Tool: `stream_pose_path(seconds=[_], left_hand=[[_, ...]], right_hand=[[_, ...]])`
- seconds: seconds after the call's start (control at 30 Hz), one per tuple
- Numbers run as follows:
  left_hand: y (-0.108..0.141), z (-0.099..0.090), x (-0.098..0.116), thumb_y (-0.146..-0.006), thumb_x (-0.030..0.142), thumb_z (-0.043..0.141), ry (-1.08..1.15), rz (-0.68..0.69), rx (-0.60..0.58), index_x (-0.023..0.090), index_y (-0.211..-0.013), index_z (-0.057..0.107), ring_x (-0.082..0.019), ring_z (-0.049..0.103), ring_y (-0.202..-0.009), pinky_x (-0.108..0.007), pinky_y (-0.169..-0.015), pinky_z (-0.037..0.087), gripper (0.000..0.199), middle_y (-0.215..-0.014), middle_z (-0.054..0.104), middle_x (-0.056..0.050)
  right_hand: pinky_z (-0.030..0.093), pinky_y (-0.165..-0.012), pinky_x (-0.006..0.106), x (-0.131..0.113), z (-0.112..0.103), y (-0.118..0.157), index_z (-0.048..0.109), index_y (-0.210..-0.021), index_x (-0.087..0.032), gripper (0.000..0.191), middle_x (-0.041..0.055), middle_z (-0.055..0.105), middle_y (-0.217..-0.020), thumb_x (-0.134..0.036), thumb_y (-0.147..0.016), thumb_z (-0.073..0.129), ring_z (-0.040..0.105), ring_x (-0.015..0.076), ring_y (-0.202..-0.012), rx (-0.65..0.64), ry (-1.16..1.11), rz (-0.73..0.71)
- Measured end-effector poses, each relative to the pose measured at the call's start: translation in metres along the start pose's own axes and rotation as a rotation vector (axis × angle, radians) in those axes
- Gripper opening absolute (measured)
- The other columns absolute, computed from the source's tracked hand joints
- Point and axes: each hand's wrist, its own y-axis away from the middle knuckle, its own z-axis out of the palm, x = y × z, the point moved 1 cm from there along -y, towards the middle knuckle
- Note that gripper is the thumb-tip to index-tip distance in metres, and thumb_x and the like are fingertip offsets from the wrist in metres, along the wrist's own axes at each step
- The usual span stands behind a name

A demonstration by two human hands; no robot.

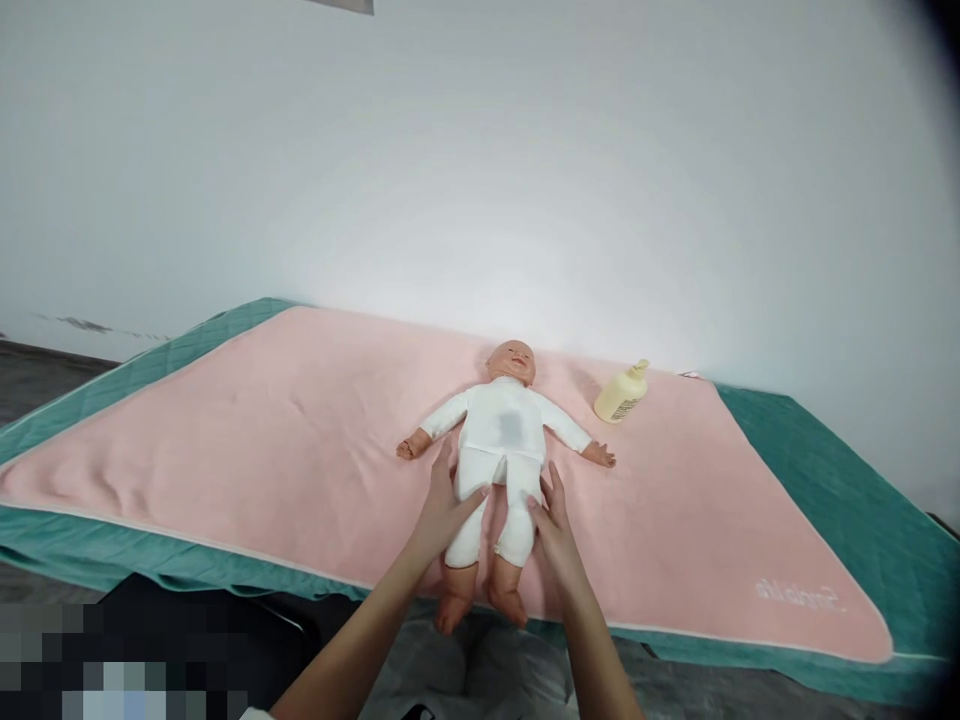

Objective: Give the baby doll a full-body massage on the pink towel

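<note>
A baby doll (501, 430) with a white cloth body lies on its back on a pink blanket (315, 430). Its head points toward the wall and its bare feet toward me. My left hand (448, 505) is around the doll's leg on the left, with the thumb across the front of the thigh and the fingers along the outer side. On the other leg, my right hand (553, 515) has its thumb on the front and its fingers at the outer side. Both of the doll's arms are spread out. A grey patch shows on its chest.
A pale yellow pump bottle (621, 393) lies tilted on the blanket, beyond the doll's arm on the right. Green quilted bedding (840, 490) shows beneath the blanket. A white wall (480, 180) runs behind. A dark seat (202, 630) stands at the lower left.
</note>
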Motion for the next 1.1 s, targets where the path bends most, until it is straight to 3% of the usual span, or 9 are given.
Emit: stream_pose_path(seconds=[0.13,0.27,0.33,0.53,0.7,1.0,1.1], left_hand=[[0.007,-0.005,0.015,-0.086,0.056,0.051,-0.053,0.024,0.02,0.03,-0.154,0.008,-0.035,0.004,-0.146,-0.049,-0.117,0.027,0.084,-0.161,0.005,-0.002],[0.007,-0.006,0.019,-0.092,0.04,0.046,-0.097,0.102,-0.037,0.029,-0.152,0.019,-0.033,-0.001,-0.147,-0.055,-0.118,0.014,0.066,-0.162,0.001,-0.002],[0.006,-0.006,0.019,-0.093,0.035,0.046,-0.094,0.102,-0.063,0.029,-0.151,0.02,-0.03,0.001,-0.147,-0.055,-0.118,0.013,0.064,-0.162,0.002,-0.003],[0.006,-0.008,0.017,-0.091,0.033,0.049,-0.031,0.065,-0.087,0.032,-0.15,0.024,-0.027,0.01,-0.147,-0.052,-0.116,0.025,0.063,-0.161,0.007,-0.003],[0.007,-0.008,0.015,-0.091,0.035,0.05,0.007,0.003,-0.128,0.025,-0.148,0.03,-0.029,0.015,-0.147,-0.048,-0.117,0.025,0.062,-0.161,0.008,-0.005],[0.008,-0.007,0.009,-0.092,0.043,0.047,0.037,0.021,-0.111,0.025,-0.148,0.032,-0.033,0.018,-0.145,-0.047,-0.115,0.03,0.061,-0.161,0.01,-0.005],[0.003,-0.011,0.009,-0.094,0.045,0.042,0.014,0.037,-0.075,0.024,-0.149,0.031,-0.031,0.022,-0.144,-0.044,-0.114,0.034,0.06,-0.159,0.02,-0.006]], right_hand=[[0.019,-0.12,0.045,-0.002,0.004,0.005,0.019,-0.15,-0.031,0.077,0.0012,0.018,-0.16,-0.049,-0.086,0.058,0.018,0.0221,-0.147,-0.078,0.122,-0.017],[0.014,-0.121,0.047,-0.008,0.004,0.004,0.018,-0.151,-0.031,0.074,0.0019,0.018,-0.159,-0.047,-0.088,0.055,0.016,0.0222,-0.148,-0.124,0.219,-0.033],[0.014,-0.121,0.047,-0.008,0.003,0.004,0.017,-0.151,-0.032,0.074,0.0011,0.018,-0.159,-0.047,-0.089,0.055,0.015,0.0222,-0.148,-0.147,0.225,-0.019],[0.016,-0.12,0.047,-0.002,0.003,0.006,0.019,-0.151,-0.031,0.073,0.0021,0.021,-0.159,-0.047,-0.089,0.053,0.017,0.023,-0.147,-0.107,0.219,-0.037],[0.019,-0.12,0.047,0.002,0.004,0.007,0.022,-0.15,-0.03,0.071,0.0029,0.024,-0.157,-0.047,-0.089,0.053,0.021,0.0235,-0.146,-0.089,0.221,-0.017],[0.019,-0.12,0.044,0.0,0.004,0.009,0.023,-0.149,-0.029,0.07,0.0021,0.023,-0.158,-0.049,-0.089,0.052,0.02,0.022,-0.146,-0.083,0.18,0.014],[0.028,-0.117,0.046,0.001,-0.001,0.005,0.024,-0.149,-0.03,0.069,0.0033,0.029,-0.156,-0.051,-0.088,0.051,0.029,0.0238,-0.143,-0.036,0.144,0.031]])
